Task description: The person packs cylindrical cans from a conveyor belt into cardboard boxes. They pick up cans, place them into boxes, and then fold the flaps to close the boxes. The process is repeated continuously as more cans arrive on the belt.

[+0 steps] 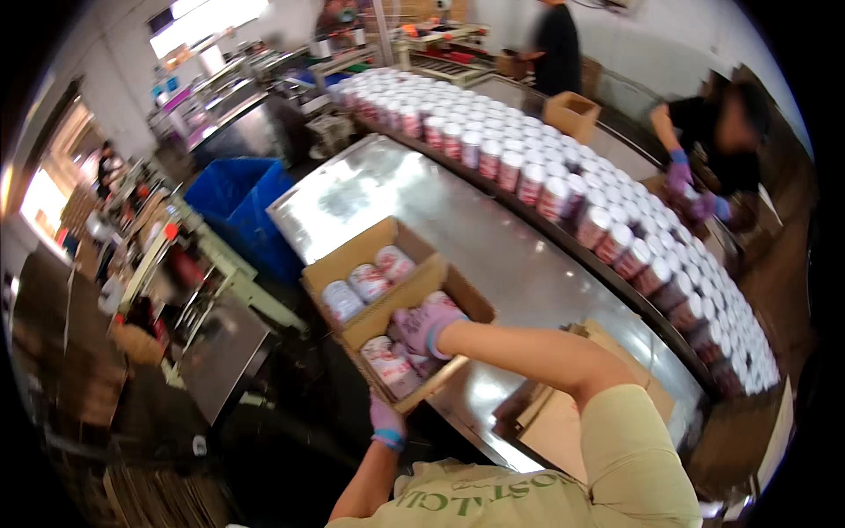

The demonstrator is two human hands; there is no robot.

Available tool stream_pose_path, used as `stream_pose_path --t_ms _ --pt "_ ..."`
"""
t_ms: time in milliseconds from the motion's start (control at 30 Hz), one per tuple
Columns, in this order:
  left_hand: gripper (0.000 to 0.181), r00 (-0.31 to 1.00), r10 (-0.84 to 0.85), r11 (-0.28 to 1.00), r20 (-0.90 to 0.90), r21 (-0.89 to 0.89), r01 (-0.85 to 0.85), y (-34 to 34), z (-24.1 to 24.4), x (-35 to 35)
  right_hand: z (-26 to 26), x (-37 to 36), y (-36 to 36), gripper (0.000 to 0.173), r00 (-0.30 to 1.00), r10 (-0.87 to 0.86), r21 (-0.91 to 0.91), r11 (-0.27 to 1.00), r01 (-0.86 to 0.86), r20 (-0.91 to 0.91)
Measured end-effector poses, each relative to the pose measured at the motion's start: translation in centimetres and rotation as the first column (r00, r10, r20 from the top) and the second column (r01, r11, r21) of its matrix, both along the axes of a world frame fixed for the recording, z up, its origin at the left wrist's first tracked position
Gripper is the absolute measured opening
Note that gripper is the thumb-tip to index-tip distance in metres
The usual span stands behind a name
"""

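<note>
An open cardboard box [370, 317] with a divider across it sits at the edge of a shiny metal table [462, 218]. Printed cans with white lids [368, 282] lie on their sides in both of its halves. My right hand [428, 325], in a light purple glove, reaches into the nearer half among the cans; its fingertips are partly hidden, and whether it grips a can is unclear. At the box's near lower corner is my left hand [385, 414], gloved too, against the outer wall; its fingers are mostly hidden by the box.
Many upright cans [508, 168] fill a long curved conveyor beyond the table. Flattened cardboard [561, 422] lies by my right arm. A blue bin [237, 198] stands left of the table. Two people [558, 49] are across the conveyor, the nearer one in purple gloves, near another box [572, 113].
</note>
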State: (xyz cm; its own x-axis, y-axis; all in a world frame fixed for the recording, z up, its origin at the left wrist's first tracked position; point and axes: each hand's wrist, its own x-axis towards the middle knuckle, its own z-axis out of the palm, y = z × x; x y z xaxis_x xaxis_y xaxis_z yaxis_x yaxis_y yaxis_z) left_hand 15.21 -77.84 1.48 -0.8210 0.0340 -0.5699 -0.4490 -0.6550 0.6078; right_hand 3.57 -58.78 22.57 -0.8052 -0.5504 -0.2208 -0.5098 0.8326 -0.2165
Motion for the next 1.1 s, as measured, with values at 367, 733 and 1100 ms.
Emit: stream_pose_path --t_ms 367,733,1100 --pt "0.057 0.297 -0.943 0.276 -0.150 -0.850 0.448 11.4 15.8 6.5 6.1 35.7 13.5 0.071 0.645 -0.742 -0.298 0.667 0.683 -0.182" --pt "0.101 -0.369 -0.929 -0.103 0.018 -0.972 0.211 24.3 13.2 7.3 -0.7 53.8 16.4 0.067 0.571 -0.821 0.000 0.571 0.821 -0.028" --pt "0.090 -0.327 -0.942 -0.141 0.071 -0.971 0.195 24.7 13.5 7.8 0.5 55.8 17.8 0.043 0.492 -0.869 -0.031 0.491 0.870 0.056"
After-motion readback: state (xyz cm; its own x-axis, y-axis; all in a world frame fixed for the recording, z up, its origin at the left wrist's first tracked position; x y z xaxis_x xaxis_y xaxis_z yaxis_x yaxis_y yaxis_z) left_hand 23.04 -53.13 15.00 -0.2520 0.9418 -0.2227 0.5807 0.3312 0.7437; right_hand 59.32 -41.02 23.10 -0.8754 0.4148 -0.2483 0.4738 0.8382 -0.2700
